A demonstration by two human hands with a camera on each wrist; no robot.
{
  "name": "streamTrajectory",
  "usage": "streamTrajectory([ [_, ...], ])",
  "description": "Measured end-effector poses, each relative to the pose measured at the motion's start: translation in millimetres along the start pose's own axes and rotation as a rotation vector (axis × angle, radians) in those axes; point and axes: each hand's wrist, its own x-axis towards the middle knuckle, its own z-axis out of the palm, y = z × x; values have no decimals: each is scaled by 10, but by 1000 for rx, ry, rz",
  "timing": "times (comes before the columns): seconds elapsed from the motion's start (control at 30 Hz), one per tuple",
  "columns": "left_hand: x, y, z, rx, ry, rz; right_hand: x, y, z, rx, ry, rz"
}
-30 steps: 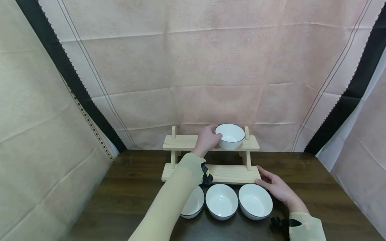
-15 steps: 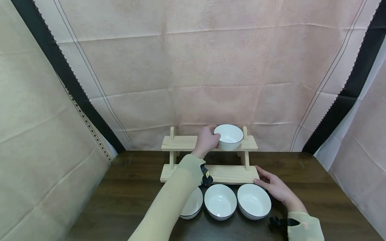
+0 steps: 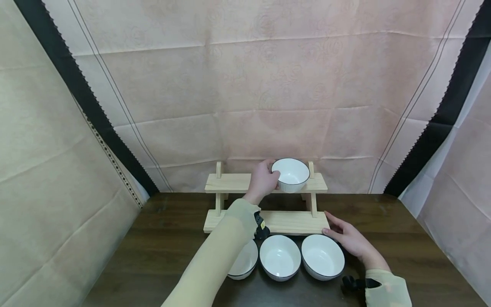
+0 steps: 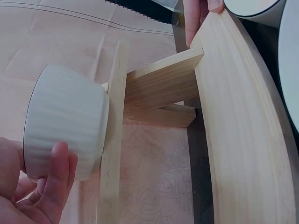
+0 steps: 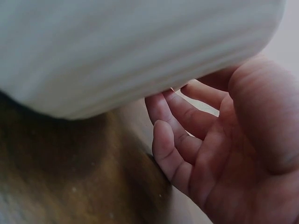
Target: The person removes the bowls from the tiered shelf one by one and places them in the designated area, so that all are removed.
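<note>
A white bowl with a thin dark rim [image 3: 292, 179] stands upright on the upper shelf of a two-tier wooden rack [image 3: 293, 222], right of its middle. My left hand [image 3: 262, 182] grips the bowl's left side. In the left wrist view, the bowl's ribbed wall [image 4: 67, 116] meets the shelf, with fingers [image 4: 58, 163] against it. My right hand [image 3: 354, 244] holds the right end of the lower shelf, its thumb at the front corner. The right wrist view shows my right hand [image 5: 210, 140] partly behind a nearby bowl [image 5: 140, 51].
Three more white bowls stand in a row before the rack: a left one [image 3: 244, 261] partly covered by my left forearm, a middle one [image 3: 280, 258] and a right one [image 3: 323, 257] close to my right hand. Pale cloth [image 3: 268, 85] hangs behind the dark wooden table [image 3: 161, 243].
The whole head view has shifted slightly. Both hands keep their places on the bowl and the rack, with no other visible movement.
</note>
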Motion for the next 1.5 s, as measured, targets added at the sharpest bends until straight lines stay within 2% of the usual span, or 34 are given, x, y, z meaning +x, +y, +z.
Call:
streamTrajectory([
  [0.33, -37, -20, -55, -40, -4, 6, 9, 6, 26, -4, -5, 7],
  [0.67, -41, -50, -180, -47, 51, 44, 1, -2, 9, -5, -3, -14],
  [0.9, -64, -60, -305, -108, 72, 54, 12, 10, 22, -10, 0, -15],
  [1.17, -210, -64, -404, -115, 69, 89, 2, 6, 16, -25, 4, -29],
  [1.3, -309, -106, -418, -155, 86, 66, 5, 19, 8, -24, 9, -24],
  [1.5, -496, -225, -439, -133, 92, 48, 6, 23, 20, -15, 2, -14],
])
